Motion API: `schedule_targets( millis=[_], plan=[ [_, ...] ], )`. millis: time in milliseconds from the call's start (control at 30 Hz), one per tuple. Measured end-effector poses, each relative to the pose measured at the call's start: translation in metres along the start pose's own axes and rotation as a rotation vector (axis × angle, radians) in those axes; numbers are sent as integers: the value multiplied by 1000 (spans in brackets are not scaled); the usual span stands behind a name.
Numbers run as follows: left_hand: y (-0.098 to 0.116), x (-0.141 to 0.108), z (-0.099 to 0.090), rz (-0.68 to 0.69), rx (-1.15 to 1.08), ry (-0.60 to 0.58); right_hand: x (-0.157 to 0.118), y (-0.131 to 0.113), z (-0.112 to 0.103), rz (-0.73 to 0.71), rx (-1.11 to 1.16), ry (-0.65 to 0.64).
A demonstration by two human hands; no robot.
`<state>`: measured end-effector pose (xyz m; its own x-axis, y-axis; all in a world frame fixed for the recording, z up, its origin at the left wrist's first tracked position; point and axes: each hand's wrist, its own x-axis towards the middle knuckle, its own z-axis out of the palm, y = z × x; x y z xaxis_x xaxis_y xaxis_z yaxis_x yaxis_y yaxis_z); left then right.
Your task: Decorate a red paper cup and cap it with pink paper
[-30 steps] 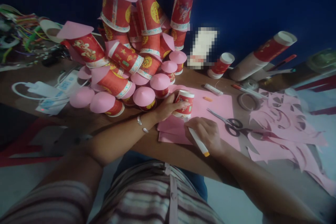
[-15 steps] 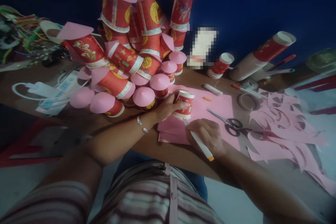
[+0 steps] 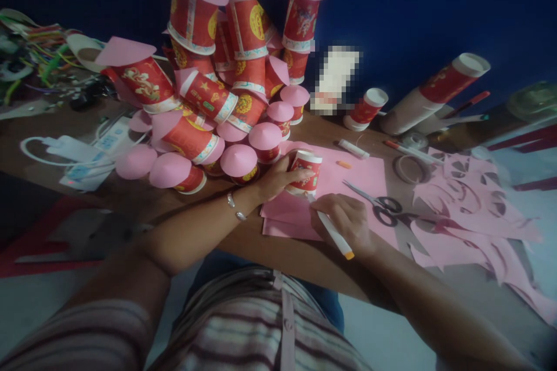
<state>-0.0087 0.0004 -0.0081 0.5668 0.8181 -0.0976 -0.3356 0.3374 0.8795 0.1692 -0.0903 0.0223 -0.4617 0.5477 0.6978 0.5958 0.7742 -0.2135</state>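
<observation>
My left hand [image 3: 278, 177] is wrapped round a red paper cup [image 3: 308, 171] with a white rim, held over pink paper sheets [image 3: 365, 171]. In my right hand [image 3: 346, 217] is a white marker [image 3: 334, 236] with an orange end pointing toward me. Its other tip meets the lower edge of the cup. Black-handled scissors [image 3: 385, 208] lie on the pink paper to the right of my right hand. An orange cap [image 3: 343, 164] rests on the same paper, beyond the cup.
Red cups with pink cone tops [image 3: 238, 162] are piled at the back left. A white power strip [image 3: 93, 156] lies left. Pink paper scraps [image 3: 465, 197], a tape roll [image 3: 410, 168], a glue stick [image 3: 354, 148] and a stack of cups [image 3: 435, 93] are on the right.
My right hand and the marker have shifted slightly, with the marker's orange end a little higher and to the left. My left hand and the cup look unmoved.
</observation>
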Motion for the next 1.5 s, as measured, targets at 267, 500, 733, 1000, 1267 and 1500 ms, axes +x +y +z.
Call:
schedule_targets(
  millis=[267,500,733,1000,1267,1500],
  plan=[
    [-1,0,-1,-15,16,15,5,-1,-3,-14,11,-29],
    [1,0,-1,-13,57,14,7,0,-3,-20,14,-31],
    [1,0,-1,9,37,-5,2,2,-1,21,26,-15],
    [1,0,0,-2,22,6,2,-2,-2,27,15,-31],
    [2,-1,1,-12,20,13,0,0,0,-13,16,-3],
    [2,-1,1,7,27,1,1,-1,0,-8,7,-12]
  ],
)
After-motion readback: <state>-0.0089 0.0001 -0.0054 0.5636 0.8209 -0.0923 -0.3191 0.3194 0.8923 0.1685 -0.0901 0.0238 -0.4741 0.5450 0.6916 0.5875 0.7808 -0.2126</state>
